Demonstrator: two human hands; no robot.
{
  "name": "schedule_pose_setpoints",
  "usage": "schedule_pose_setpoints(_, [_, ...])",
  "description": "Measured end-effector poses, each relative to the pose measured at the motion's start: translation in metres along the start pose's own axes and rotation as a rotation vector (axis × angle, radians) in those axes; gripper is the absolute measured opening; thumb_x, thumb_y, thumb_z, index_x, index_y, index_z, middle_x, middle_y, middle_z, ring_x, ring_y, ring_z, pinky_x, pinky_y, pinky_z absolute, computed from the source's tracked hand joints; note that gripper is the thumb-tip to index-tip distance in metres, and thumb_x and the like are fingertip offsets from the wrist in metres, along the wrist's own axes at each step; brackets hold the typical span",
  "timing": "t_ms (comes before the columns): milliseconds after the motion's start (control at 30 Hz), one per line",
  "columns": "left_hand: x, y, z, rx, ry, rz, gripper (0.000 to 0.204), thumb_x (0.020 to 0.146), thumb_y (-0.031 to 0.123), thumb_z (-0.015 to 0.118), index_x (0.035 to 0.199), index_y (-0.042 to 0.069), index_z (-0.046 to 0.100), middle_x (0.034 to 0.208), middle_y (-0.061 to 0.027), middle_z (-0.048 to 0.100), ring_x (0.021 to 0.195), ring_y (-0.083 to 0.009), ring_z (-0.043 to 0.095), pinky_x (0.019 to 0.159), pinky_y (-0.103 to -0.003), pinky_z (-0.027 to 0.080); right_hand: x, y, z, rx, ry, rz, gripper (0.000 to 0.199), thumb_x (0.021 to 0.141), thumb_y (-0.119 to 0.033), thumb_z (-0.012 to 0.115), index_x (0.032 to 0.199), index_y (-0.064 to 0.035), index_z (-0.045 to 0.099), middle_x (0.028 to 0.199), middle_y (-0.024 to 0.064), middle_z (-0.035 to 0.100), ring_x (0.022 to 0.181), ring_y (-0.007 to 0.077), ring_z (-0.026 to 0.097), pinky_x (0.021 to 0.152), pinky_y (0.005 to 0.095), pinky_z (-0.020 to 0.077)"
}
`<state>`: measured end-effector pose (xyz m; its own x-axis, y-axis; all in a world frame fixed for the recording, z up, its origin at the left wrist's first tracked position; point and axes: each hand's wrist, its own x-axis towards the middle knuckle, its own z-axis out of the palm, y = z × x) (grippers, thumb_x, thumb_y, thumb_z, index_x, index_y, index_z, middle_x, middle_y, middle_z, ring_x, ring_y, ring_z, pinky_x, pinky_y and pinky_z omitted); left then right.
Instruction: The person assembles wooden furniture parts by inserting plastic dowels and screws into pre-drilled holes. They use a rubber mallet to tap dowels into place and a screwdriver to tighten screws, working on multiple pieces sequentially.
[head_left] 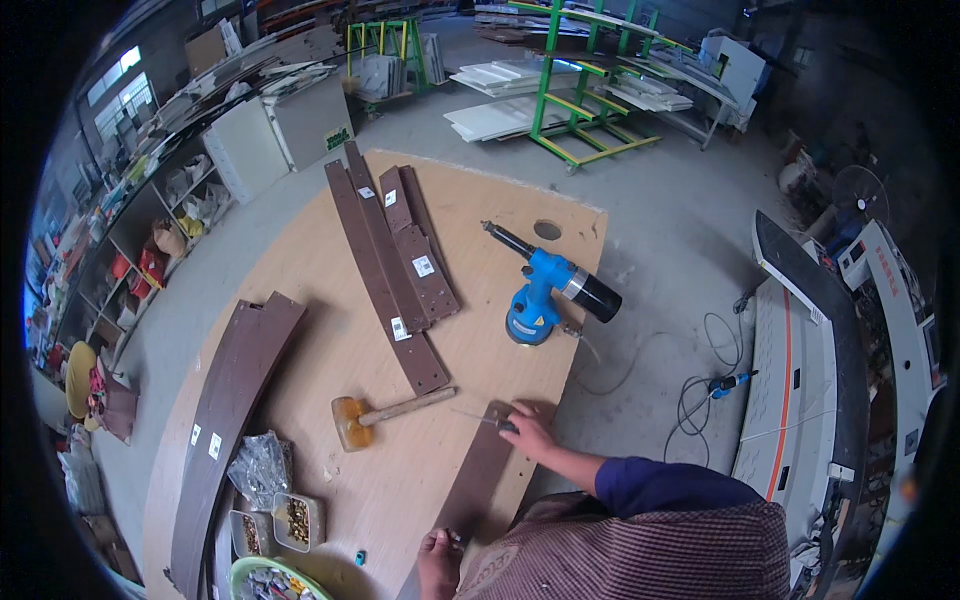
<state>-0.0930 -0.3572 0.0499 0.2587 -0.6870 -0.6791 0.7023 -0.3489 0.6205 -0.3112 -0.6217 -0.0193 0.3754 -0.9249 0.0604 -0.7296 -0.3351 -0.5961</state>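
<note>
Gripping a slim tool with a dark handle and thin metal shaft (506, 425), the right hand (528, 432) is closed around that handle, to the right of the wooden-handled mallet with an amber, barrel-shaped head (390, 409). The shaft points left, toward the end of the mallet's handle. Under this hand lies a long, flat, dark brown strip (472, 485), running from right of the mallet down to the near side of it. The left hand (438, 565) rests on the strip, nearer the person than the mallet, its fingers curled in; whether they pinch anything small, I cannot tell.

All of this sits on a pale wooden surface (320, 350). Beyond the mallet lies a group of overlapping dark brown panels with white labels (372, 255). Beyond it and to the right stands a blue-and-black power tool with a long dark nozzle (545, 285). Left of the mallet stretch long, curved, dark brown panels (225, 400). Nearer the person and to its left are a crumpled clear plastic bag (262, 470), two translucent tubs of small brass-coloured pieces (300, 520), and a light green, round basin (240, 568) filled with mixed small items.
</note>
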Motion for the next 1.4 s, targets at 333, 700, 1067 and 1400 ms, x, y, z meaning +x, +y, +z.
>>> schedule_pose_setpoints(333, [0.057,0.016,0.039,-0.020,-0.105,-0.059,0.018,0.100,0.014,0.054,0.112,0.002,0.062,0.083,-0.0024,0.060,0.071,-0.0119,0.055,0.065,-0.026,0.048,-0.064,-0.102,-0.113,0.232,-0.374,0.073,0.038,0.092,-0.022,0.061,0.124,-0.0077,0.049,0.102,0.0193,0.067,0.094,0.0392,0.066,0.079,0.0449,0.0523])
schedule_pose_setpoints(700, [0.096,0.026,0.087,-0.325,-0.396,-0.092,0.020,0.102,0.031,0.051,0.097,0.012,0.055,0.078,0.0012,0.052,0.067,-0.0116,0.049,0.062,-0.024,0.045,-0.089,-0.125,-0.150,0.148,-0.282,-0.050,0.039,0.090,-0.024,0.061,0.128,-0.0187,0.062,0.097,0.0154,0.062,0.085,0.0363,0.064,0.073,0.0447,0.0533])
schedule_pose_setpoints(1067, [0.088,0.059,0.124,-0.266,-0.397,-0.032,0.023,0.103,0.036,0.048,0.100,0.014,0.055,0.077,0.0032,0.050,0.066,-0.0096,0.047,0.060,-0.022,0.041,-0.080,-0.148,-0.161,0.074,-0.162,-0.117,0.035,0.090,-0.019,0.062,0.125,-0.0143,0.064,0.091,0.0101,0.062,0.072,0.0307,0.066,0.061,0.0403,0.0543])
schedule_pose_setpoints(1400, [0.099,0.043,0.132,0.165,-0.272,0.154,0.025,0.105,0.034,0.045,0.099,0.011,0.055,0.075,0.0015,0.051,0.062,-0.0092,0.044,0.056,-0.024,0.038,-0.082,-0.137,-0.155,-0.186,-0.154,-0.162,0.037,0.086,-0.014,0.064,0.124,-0.0141,0.065,0.084,0.0093,0.059,0.067,0.0274,0.063,0.058,0.0386,0.0522])
